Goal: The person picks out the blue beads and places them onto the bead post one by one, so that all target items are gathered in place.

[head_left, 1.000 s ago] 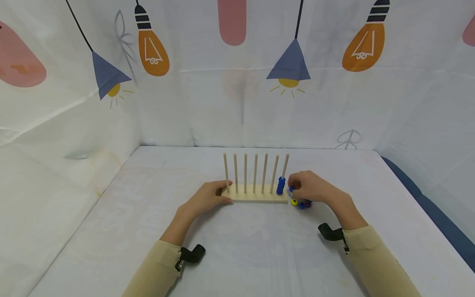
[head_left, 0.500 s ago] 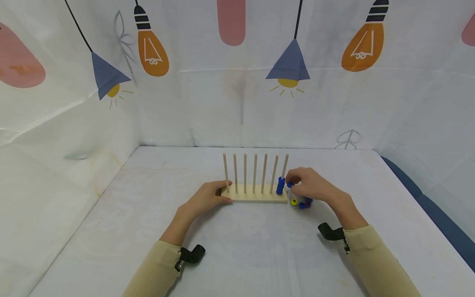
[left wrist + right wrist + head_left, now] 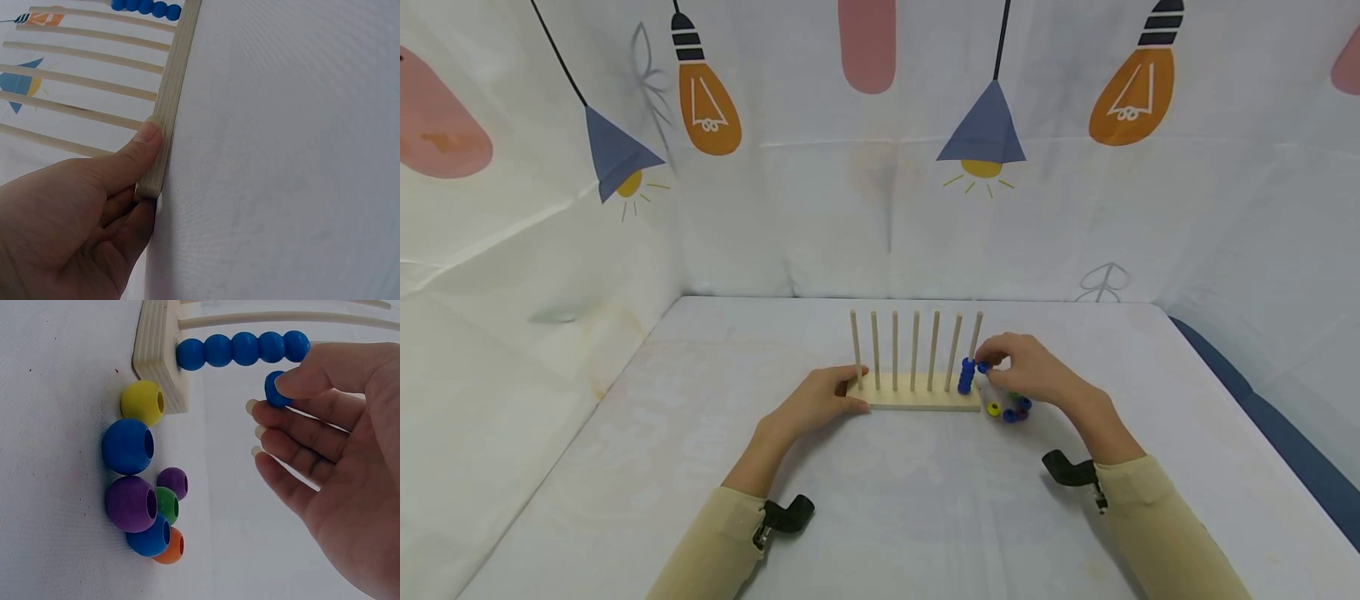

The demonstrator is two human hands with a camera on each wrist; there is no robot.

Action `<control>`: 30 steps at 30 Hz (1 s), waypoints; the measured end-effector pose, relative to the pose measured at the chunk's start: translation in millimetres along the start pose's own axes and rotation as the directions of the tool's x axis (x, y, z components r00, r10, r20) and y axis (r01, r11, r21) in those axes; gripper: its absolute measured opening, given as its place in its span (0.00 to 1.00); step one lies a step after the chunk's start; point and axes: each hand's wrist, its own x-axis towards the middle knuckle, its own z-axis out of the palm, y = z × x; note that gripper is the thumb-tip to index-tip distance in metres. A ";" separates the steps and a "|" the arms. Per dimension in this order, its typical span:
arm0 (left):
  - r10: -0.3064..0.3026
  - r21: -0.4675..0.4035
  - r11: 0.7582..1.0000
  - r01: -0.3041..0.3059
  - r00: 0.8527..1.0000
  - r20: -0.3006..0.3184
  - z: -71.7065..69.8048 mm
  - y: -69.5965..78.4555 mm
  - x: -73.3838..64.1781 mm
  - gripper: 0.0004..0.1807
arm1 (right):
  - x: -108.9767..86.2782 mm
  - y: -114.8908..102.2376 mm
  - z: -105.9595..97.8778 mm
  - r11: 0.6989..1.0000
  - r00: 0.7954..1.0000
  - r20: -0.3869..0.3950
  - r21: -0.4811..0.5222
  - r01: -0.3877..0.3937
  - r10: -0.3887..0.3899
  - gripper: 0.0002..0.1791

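A pale wooden base [image 3: 917,402] bears several upright pegs in a row. Blue beads [image 3: 245,349] are stacked low on its rightmost peg. My left hand [image 3: 816,402] grips the base's left end, with the thumb on the front edge in the left wrist view. Between thumb and forefinger, my right hand [image 3: 1028,368] pinches a single blue bead [image 3: 275,390], held off the table just right of the stack. The other fingers of that hand extend below it. The remaining pegs [image 3: 895,350] carry no beads.
Loose beads lie in a cluster off the base's right end: a yellow bead [image 3: 140,403], a blue bead [image 3: 124,447], a purple bead [image 3: 128,505], a green bead [image 3: 167,505] and an orange bead [image 3: 172,547] among them. A white printed cloth [image 3: 820,208] hangs behind the white table [image 3: 880,517].
The right hand has risen and shifted slightly left with the blue bead, which now sits nearer the stack's top. More loose beads show beneath it. The left hand and base stay put.
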 end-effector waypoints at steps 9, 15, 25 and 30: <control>-0.006 0.001 1.000 0.006 1.000 -0.007 -1.9 1.5 -2.4 0.35 | 1.2 -1.9 -1.5 1.000 0.999 -0.035 0.001 0.014 -0.013 0.14; 0.007 0.002 1.000 -0.007 1.000 -0.009 -1.7 -0.3 -1.2 0.34 | 1.3 -3.5 -4.2 0.999 0.997 -0.074 -0.013 0.030 -0.031 0.14; 0.018 0.007 1.000 -0.018 1.000 -0.007 0.4 -2.4 0.5 0.34 | 0.6 -3.8 -3.9 0.999 0.986 -0.159 0.002 0.052 -0.051 0.15; 0.021 0.027 0.999 -0.021 1.000 -0.005 -0.1 -0.9 -0.3 0.35 | 1.0 -5.0 -3.0 0.999 0.972 -0.229 0.006 0.052 -0.049 0.15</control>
